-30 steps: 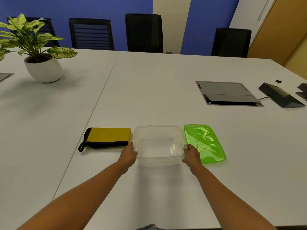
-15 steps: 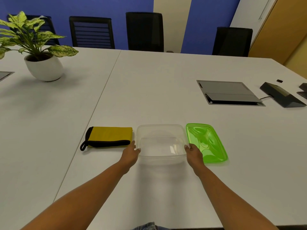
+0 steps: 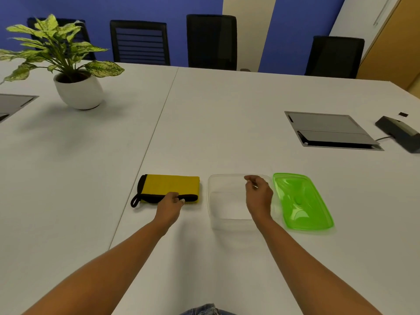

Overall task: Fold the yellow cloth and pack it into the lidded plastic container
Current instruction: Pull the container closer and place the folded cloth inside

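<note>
— Cloth first: where does it lie?

— Head view: the yellow cloth [image 3: 170,185], already folded flat, lies just left of the clear container [image 3: 229,201]; the green lid [image 3: 302,201] is off, at the right.

— Hands?

— Left hand [image 3: 170,204] pinches the cloth's near black-trimmed edge. Right hand [image 3: 259,196] hovers over the container, fingers loosely curled, holding nothing.

— Handling?

— Probably soft, light and floppy; take it across the whole fold so it stays closed.

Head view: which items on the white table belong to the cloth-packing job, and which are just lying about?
Job:
folded yellow cloth with black trim
clear plastic container
green translucent lid
left hand at the cloth
right hand over the container

Lying about:
potted plant in white pot
grey table hatch
dark desk device
</note>
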